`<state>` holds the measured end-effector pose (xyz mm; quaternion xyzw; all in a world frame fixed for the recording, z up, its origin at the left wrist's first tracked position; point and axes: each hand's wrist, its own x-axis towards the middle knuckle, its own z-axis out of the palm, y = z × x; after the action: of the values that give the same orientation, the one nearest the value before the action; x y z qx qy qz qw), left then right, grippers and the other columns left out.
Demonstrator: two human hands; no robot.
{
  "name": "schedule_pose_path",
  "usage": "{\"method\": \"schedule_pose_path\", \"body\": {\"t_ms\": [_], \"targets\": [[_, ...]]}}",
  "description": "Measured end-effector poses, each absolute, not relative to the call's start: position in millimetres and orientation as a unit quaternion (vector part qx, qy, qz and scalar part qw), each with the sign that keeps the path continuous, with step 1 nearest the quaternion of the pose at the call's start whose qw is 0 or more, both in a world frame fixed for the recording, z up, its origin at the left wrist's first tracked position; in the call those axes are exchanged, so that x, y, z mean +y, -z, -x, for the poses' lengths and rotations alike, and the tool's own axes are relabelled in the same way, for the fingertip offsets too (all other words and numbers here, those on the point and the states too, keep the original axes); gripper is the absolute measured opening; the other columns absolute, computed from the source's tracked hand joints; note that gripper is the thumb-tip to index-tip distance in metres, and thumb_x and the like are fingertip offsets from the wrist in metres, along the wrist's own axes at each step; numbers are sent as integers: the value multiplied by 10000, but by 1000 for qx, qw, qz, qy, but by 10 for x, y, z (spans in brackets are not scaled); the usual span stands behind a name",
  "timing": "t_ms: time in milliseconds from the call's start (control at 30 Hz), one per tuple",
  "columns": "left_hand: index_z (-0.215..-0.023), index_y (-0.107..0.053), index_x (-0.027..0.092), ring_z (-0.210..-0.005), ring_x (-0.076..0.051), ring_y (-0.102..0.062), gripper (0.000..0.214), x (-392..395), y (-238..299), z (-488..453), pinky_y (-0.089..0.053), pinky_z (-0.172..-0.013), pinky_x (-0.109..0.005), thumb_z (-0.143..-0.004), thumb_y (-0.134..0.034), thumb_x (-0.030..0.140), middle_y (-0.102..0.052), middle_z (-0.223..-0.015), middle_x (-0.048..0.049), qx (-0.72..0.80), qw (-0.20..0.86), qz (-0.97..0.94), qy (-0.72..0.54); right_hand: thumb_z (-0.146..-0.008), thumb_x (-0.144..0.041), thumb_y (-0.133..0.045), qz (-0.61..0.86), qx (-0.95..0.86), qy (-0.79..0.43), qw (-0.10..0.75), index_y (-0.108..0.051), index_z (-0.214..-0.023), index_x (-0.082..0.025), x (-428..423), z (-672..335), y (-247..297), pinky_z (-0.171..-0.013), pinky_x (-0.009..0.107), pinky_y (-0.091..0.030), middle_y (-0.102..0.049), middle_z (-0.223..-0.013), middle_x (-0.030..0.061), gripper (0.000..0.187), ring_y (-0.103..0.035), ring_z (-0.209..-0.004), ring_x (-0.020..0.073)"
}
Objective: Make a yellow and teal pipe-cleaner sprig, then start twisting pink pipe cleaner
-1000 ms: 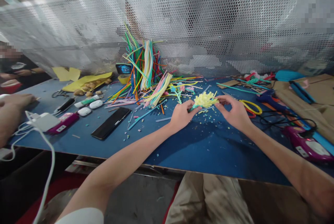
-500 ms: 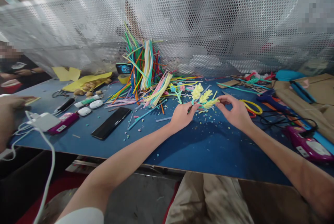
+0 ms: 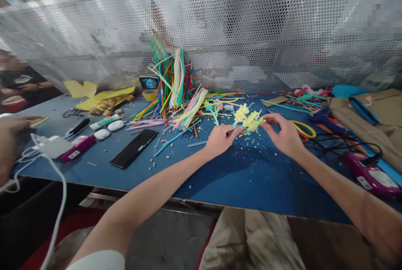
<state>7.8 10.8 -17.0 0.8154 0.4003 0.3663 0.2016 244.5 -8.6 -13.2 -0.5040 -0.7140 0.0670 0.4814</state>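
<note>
A small bunch of yellow pipe-cleaner flowers [image 3: 249,119] on green stems is held just above the blue table [image 3: 245,173]. My left hand [image 3: 221,139] pinches the stems from the left. My right hand [image 3: 282,136] pinches the flower heads from the right, fingers curled. A big pile of coloured pipe cleaners [image 3: 176,89] rises behind my left hand. Small coloured scraps litter the table around my hands.
A black phone [image 3: 133,148], white earbud cases [image 3: 108,129] and a charger with white cable [image 3: 52,146] lie at left, by another person's hand [image 3: 11,136]. A purple glue gun [image 3: 369,173], yellow-handled scissors [image 3: 301,129] and cardboard [image 3: 370,115] sit at right. A perforated metal screen [image 3: 251,31] backs the table.
The yellow flower bunch, first a tight clump, spread apart into separate heads, and now sits closer together between my hands. The other person's hand at left drew back slightly.
</note>
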Motion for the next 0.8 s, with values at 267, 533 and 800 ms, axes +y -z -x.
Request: {"method": "schedule_pose_path", "body": {"t_ms": [267,533,800], "targets": [[-881,-749,186,-450,-92,-525,451,88,138,-76,-392,-520,-205,-961,-440,505,-643,-558,13,400,243,-813,-347,-892,-367,-586,499,-714,-58,488,-629,-1039,-250,-111,-2445,106,-814,381,-536,-706,-928,39,192,-656,-812,198],[-876,-494,198,-513,-83,-528,301,103,136,-98,-419,-540,-220,-975,-429,474,-750,-922,-24,392,288,-774,-405,-889,-431,-588,508,-700,-64,498,-636,-1012,-238,-113,-2456,82,-796,382,-545,-711,-898,49,233,-665,-814,208],[-790,-415,201,-509,-77,-451,341,79,97,-93,-362,-509,-220,-974,-423,487,-745,-897,-20,373,299,-770,-423,-892,-423,-582,500,-707,-70,496,-632,-1043,-244,-107,-2461,96,-812,383,-539,-705,-926,48,239,-664,-838,209]]}}
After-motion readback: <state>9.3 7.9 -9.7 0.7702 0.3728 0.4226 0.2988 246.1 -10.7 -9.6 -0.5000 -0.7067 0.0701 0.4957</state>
